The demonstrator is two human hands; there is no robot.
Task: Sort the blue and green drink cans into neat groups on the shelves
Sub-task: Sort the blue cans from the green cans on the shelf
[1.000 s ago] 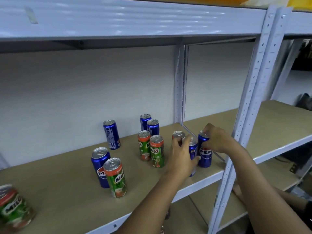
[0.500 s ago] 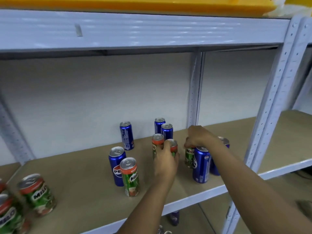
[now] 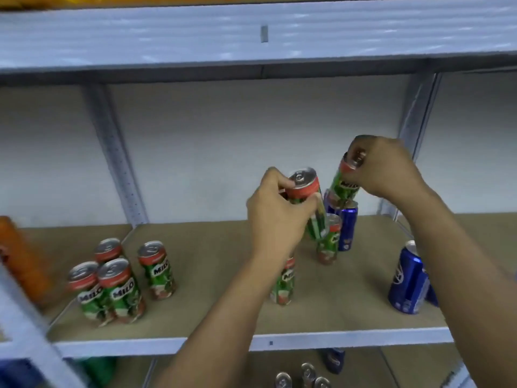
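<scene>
Both hands lifting green cans above the shelf

The left hand (image 3: 275,217) grips a tilted green metal drink can with a red band (image 3: 303,186) in the air; the right hand (image 3: 383,170) clasps the top of a second green can (image 3: 342,182), raised over a blue can (image 3: 347,228). Four green cans (image 3: 117,284) stand grouped at the left of the brown shelf board (image 3: 218,303); another blue can (image 3: 407,281) stands at right

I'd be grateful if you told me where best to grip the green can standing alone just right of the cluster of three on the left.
Judging by its pose, take the lone green can around its mid-body from the front. It stands upright, its right side and front are open, and the cluster of three green cans sits close on its left, so fingers fit best from front and right.
</scene>
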